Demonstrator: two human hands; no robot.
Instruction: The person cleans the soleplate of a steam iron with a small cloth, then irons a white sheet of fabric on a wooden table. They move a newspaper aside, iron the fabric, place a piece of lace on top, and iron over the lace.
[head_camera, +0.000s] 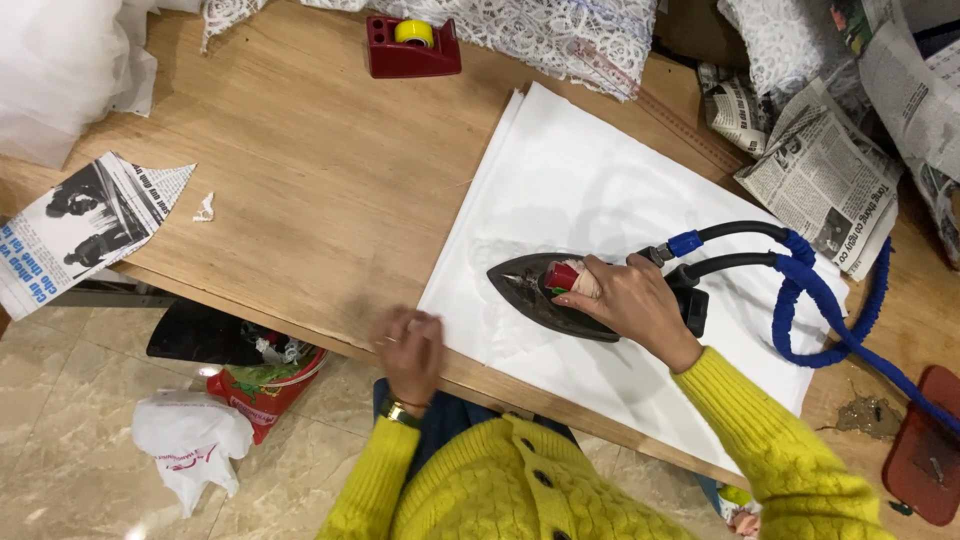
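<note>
Yellow cable-knit cardigan, dark buttons, gold wristwatch, blue jeans

Matt white cloth (600, 200), wooden table (330, 180)

Right hand (628, 300) is curled over with fingers (585, 292) wrapped tight, wrist bent, yellow-sleeved arm reaching out from the body. Left hand (411, 345) looks blurry, palm down and flat, fingers loosely together, closer to the body.

red tape dispenser (412, 47) far edge | newspaper sheets (825, 180) R side | lace (540, 30) top | plastic bag (190, 440) on floor
</note>
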